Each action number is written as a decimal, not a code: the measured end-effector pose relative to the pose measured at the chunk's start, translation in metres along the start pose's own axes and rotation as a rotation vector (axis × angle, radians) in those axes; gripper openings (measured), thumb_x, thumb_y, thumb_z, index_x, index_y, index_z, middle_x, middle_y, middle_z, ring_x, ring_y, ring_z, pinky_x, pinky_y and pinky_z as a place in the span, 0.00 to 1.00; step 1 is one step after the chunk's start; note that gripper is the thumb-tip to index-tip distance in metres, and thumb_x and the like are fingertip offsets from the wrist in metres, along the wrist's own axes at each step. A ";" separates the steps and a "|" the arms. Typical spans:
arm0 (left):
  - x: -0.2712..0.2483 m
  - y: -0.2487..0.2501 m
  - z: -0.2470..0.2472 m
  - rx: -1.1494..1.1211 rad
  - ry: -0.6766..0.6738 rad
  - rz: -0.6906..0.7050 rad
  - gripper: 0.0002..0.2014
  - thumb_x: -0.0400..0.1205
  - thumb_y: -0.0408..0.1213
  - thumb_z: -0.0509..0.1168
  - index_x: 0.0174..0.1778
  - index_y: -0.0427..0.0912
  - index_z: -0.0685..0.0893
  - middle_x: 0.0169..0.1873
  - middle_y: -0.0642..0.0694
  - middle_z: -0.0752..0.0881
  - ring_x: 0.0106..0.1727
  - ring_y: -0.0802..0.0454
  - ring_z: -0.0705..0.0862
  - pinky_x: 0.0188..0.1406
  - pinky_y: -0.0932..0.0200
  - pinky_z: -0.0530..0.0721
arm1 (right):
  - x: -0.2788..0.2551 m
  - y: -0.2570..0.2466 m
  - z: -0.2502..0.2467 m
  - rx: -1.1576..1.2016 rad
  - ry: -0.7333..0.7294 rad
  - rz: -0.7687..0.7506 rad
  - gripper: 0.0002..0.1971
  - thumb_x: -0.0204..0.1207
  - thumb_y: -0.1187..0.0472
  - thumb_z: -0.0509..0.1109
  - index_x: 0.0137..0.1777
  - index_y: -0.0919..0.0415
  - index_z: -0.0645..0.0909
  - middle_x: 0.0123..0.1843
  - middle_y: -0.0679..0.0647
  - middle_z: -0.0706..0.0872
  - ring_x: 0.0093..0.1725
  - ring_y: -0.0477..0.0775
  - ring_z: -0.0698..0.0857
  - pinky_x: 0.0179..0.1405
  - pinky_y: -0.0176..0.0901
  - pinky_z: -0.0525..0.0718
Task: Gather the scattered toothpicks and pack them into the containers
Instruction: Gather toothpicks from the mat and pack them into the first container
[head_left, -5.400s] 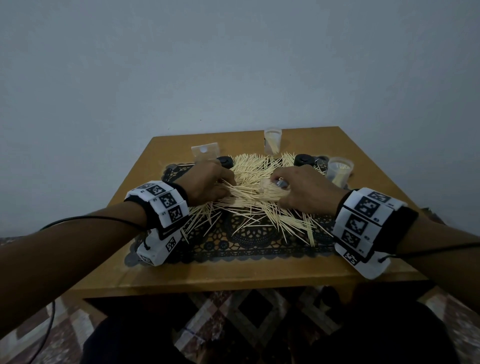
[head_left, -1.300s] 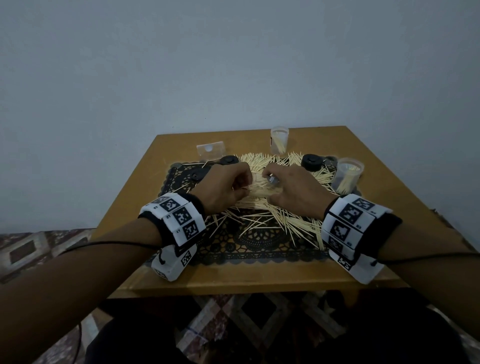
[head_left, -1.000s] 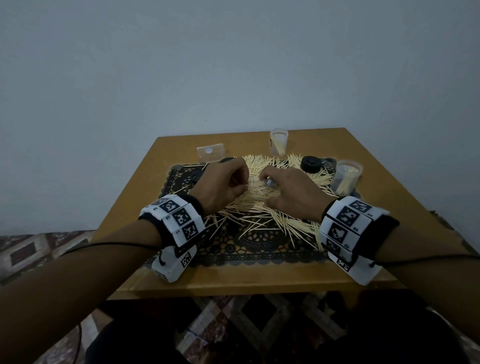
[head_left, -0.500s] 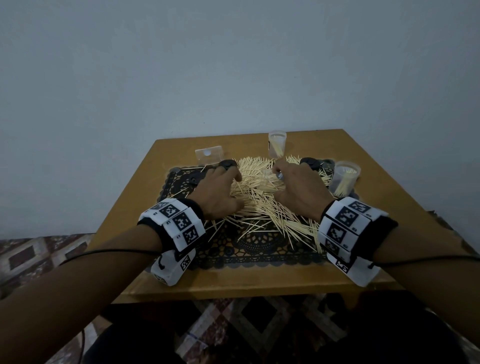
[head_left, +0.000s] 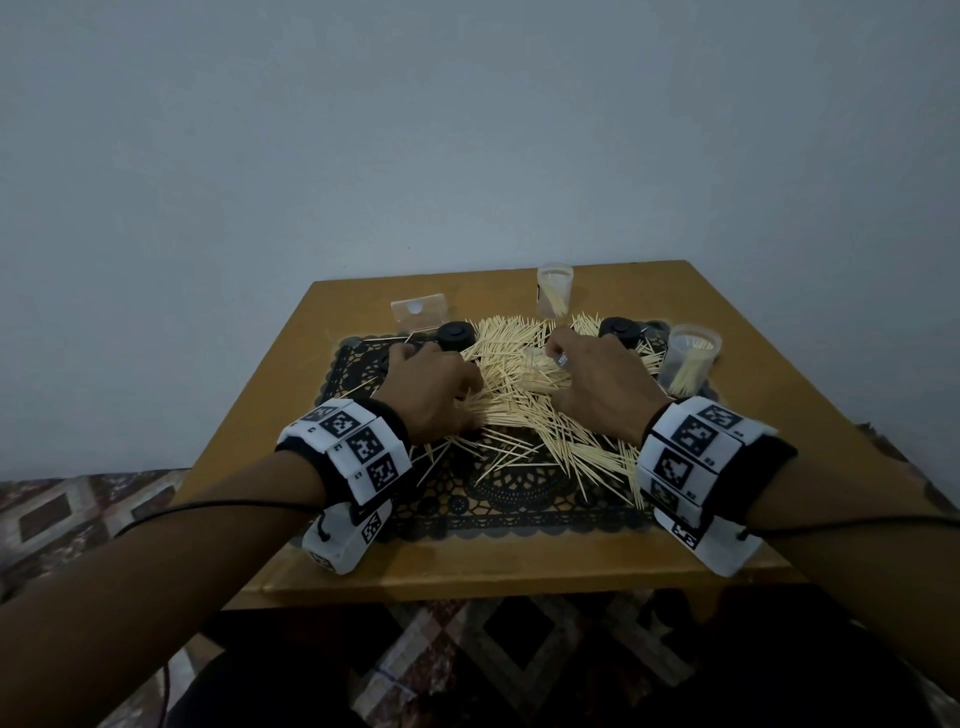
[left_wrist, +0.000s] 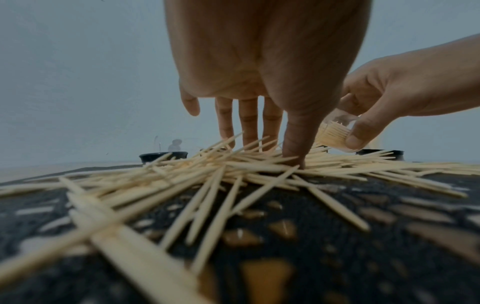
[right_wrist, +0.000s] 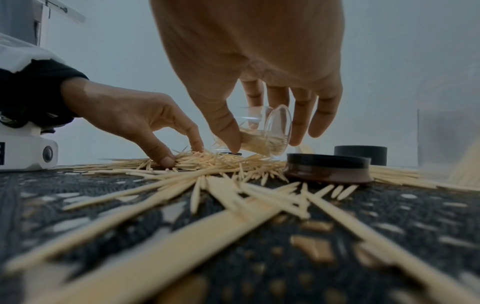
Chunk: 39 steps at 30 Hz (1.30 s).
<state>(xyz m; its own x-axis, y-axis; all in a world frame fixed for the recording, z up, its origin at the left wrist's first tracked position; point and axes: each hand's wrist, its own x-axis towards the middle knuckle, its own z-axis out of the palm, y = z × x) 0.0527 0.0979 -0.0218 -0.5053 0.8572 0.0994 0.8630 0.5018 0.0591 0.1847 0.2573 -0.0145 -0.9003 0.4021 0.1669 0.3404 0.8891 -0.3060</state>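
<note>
A person's two hands work a pile of toothpicks (head_left: 519, 384) strewn over a black lace mat (head_left: 498, 493) on a wooden table (head_left: 769, 374). The left hand (head_left: 434, 387) sits on the pile's left side, fingers extended and slightly spread, their tips and the thumb tip pressed down into the sticks; in the right wrist view the thumb and forefinger close toward each other in the pile, though whether they pinch any sticks cannot be told. The right hand (head_left: 597, 384) sits on the pile's right side and holds a small clear jar (right_wrist: 262, 133) tilted on its side just above the sticks, thumb on one wall and fingers curled round the other; the jar is partly filled with toothpicks.

Two more clear jars stand upright: one (head_left: 555, 291) beyond the pile's far edge, one (head_left: 688, 358) at the pile's right edge, each holding some toothpicks. A black lid (head_left: 455, 335) lies at the pile's far left, another (head_left: 621, 330) at its far right, near the right hand. A clear plastic piece (head_left: 420, 312) stands on the table beyond the left lid. Loose toothpicks trail from the pile toward the mat's near edge.
</note>
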 end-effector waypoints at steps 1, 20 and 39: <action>0.000 0.000 0.000 0.001 -0.001 0.016 0.18 0.75 0.55 0.71 0.59 0.54 0.84 0.54 0.56 0.85 0.63 0.50 0.76 0.70 0.43 0.59 | 0.000 0.000 0.000 0.007 -0.005 -0.007 0.17 0.73 0.60 0.73 0.60 0.55 0.73 0.44 0.51 0.78 0.51 0.60 0.77 0.52 0.53 0.76; 0.001 -0.003 0.001 -0.008 0.011 0.149 0.05 0.77 0.39 0.70 0.43 0.45 0.81 0.39 0.49 0.85 0.42 0.47 0.83 0.39 0.56 0.78 | 0.004 0.003 0.005 0.055 -0.027 -0.046 0.20 0.70 0.59 0.76 0.60 0.55 0.75 0.42 0.50 0.79 0.47 0.59 0.79 0.50 0.50 0.79; 0.001 -0.004 -0.005 -0.281 0.223 0.068 0.04 0.78 0.36 0.72 0.46 0.43 0.91 0.41 0.48 0.91 0.42 0.51 0.87 0.47 0.51 0.85 | 0.001 0.003 0.002 0.091 -0.006 -0.080 0.19 0.71 0.56 0.77 0.59 0.57 0.77 0.44 0.51 0.80 0.44 0.59 0.79 0.50 0.52 0.79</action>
<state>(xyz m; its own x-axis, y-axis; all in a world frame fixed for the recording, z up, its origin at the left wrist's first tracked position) 0.0492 0.0962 -0.0172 -0.4611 0.8257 0.3250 0.8763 0.3663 0.3129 0.1841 0.2596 -0.0170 -0.9253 0.3290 0.1888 0.2416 0.8949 -0.3753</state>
